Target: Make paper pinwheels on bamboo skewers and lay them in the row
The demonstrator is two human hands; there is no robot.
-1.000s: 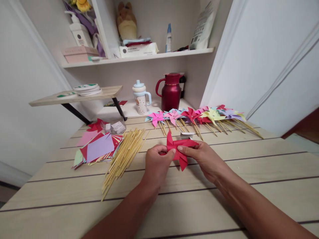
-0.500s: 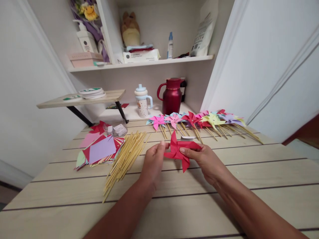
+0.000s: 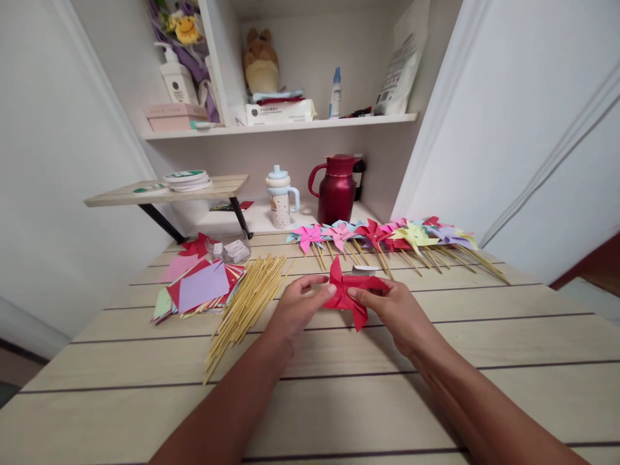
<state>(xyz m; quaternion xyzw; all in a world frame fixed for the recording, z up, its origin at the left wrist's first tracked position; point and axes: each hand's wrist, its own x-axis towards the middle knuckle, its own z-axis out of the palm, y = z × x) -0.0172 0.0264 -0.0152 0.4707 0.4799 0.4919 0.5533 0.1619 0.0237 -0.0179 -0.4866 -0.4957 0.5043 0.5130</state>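
Observation:
Both my hands hold a red paper pinwheel (image 3: 352, 292) just above the wooden table (image 3: 339, 400). My left hand (image 3: 296, 305) pinches its left side with thumb and fingers. My right hand (image 3: 393, 309) grips its right side, fingers closed on the folded paper. To the left lies a heap of bamboo sticks (image 3: 245, 302), and beyond that a stack of coloured paper squares (image 3: 198, 288). A row of finished pinwheels on sticks (image 3: 382, 236) lies behind my hands.
A dark red jug (image 3: 338, 187) and a lidded cup (image 3: 281, 197) stand at the back. A small raised shelf (image 3: 169, 190) with tape rolls sits at the left. A wall shelf (image 3: 281, 121) carries bottles, boxes and a plush toy. A white wall closes the right side.
My left hand has shifted its fingers along the pinwheel's left side; the pinwheel stays between both hands. The view has tilted up slightly.

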